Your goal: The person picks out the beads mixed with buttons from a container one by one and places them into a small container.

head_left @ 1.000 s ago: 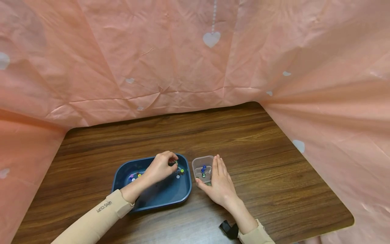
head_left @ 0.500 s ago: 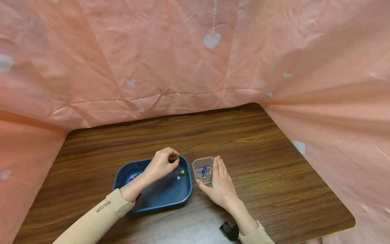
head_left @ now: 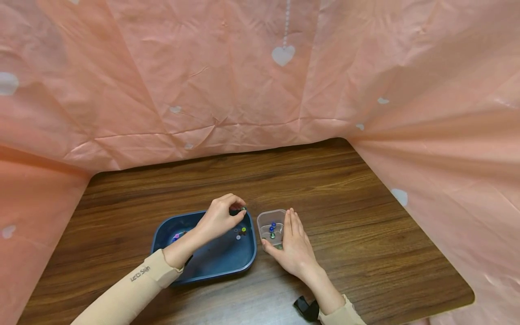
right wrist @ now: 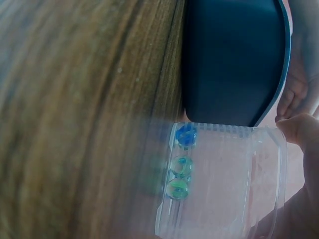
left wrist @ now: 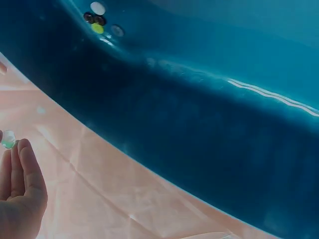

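In the head view my left hand (head_left: pixel 221 215) is over the far right rim of a dark blue tray (head_left: pixel 219 269). It pinches a clear greenish marble (left wrist: pixel 8 140) between thumb and fingertips, with the marble small at the fingertips in the left wrist view. My right hand (head_left: pixel 295 249) rests against a small clear plastic container (head_left: pixel 265 217), fingers straight along its right side and thumb at its near left corner. Inside the container lie a few marbles, among them a blue marble (right wrist: pixel 186 135) and a green marble (right wrist: pixel 178 188).
Small button-like discs lie in the tray, including a yellow disc (left wrist: pixel 97 28) and a white disc (left wrist: pixel 97 8). More coloured pieces (head_left: pixel 176 237) sit partly behind the left forearm. The wooden table (head_left: pixel 365 234) is bordered by a pink curtain (head_left: pixel 227 81).
My left hand has risen from inside the tray and moved right and away to the rim, carrying the marble. The right hand stays at the container.
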`<action>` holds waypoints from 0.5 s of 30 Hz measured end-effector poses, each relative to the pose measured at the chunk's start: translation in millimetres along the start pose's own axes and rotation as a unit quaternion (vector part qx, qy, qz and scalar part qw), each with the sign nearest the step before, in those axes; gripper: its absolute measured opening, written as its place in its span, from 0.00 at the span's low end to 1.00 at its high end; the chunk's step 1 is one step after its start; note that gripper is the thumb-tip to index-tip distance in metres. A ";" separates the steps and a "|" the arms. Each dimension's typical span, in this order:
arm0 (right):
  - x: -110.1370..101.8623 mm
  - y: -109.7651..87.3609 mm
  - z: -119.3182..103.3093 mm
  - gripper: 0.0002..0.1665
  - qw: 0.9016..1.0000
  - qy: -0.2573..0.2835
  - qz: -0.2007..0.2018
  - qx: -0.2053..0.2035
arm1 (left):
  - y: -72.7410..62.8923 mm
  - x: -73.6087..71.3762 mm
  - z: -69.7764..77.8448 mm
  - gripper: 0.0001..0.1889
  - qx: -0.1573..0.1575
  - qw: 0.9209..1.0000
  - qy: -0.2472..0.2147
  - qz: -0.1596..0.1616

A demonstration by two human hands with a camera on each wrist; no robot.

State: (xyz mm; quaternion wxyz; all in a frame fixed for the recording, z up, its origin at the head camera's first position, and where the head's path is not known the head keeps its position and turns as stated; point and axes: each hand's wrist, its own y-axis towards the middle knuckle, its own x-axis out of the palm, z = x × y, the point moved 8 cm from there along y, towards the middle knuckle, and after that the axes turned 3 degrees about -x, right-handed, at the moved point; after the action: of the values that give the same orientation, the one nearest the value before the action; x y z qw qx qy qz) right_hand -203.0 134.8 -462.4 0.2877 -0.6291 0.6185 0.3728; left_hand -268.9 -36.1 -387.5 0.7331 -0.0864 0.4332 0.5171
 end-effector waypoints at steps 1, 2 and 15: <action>0.0 0.0 0.0 0.62 1.000 0.000 0.000 0.000 | 0.5 0.3 1.2 0.08 0.002 1.000 0.000 -0.001; 0.0 -0.1 -0.1 0.62 1.000 -0.001 -0.001 0.000 | 0.8 0.6 2.4 0.08 0.004 1.000 -0.001 -0.002; -0.1 0.8 -0.9 0.62 1.000 -0.004 0.000 -0.003 | 6.1 6.7 13.9 0.08 0.027 0.999 -0.020 -0.018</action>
State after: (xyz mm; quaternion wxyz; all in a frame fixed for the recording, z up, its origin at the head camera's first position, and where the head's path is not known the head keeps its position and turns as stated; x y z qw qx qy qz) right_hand -203.7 134.1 -461.7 0.2883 -0.6286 0.6163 0.3766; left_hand -265.8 -20.8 -381.9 0.7528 -0.0637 0.4306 0.4938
